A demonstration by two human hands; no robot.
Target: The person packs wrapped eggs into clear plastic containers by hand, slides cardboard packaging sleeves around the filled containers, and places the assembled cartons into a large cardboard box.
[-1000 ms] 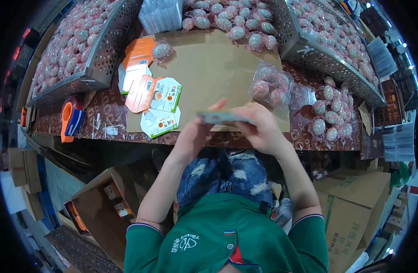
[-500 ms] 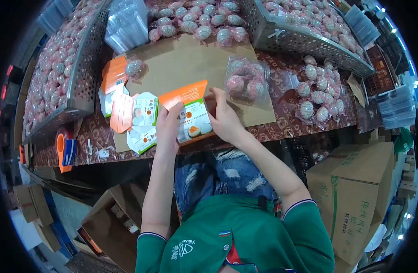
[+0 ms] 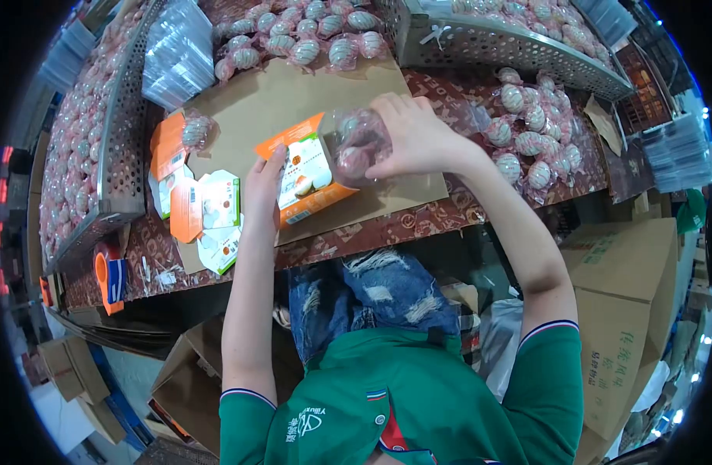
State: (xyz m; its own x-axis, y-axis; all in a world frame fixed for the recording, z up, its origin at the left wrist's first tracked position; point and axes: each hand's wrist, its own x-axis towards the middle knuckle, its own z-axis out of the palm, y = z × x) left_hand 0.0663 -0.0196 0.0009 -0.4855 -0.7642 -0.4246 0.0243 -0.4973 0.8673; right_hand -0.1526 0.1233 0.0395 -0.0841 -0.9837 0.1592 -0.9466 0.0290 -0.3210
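Note:
My left hand (image 3: 262,187) holds the left side of an orange, white and green printed carton (image 3: 306,167) with its end flaps folded out. My right hand (image 3: 419,136) is closed round a clear plastic tray of wrapped eggs (image 3: 353,159), right beside the carton's right end. Whether the tray's edge has entered the carton I cannot tell. Several flattened cartons (image 3: 216,203) lie left of my left hand. A single wrapped egg (image 3: 196,132) rests by the orange flap of one of them.
Perforated metal bins full of wrapped eggs stand left (image 3: 122,132) and back right (image 3: 511,58). Loose wrapped eggs lie at the back (image 3: 303,51) and right (image 3: 536,116). Stacked clear trays (image 3: 178,54) stand back left, a tape dispenser (image 3: 110,279) front left. A cardboard sheet (image 3: 247,101) covers the tabletop.
My right hand has left the carton and taken hold of the tray of eggs, bringing it left to the carton. The carton's right end now stands opened out. The camera view has shifted slightly.

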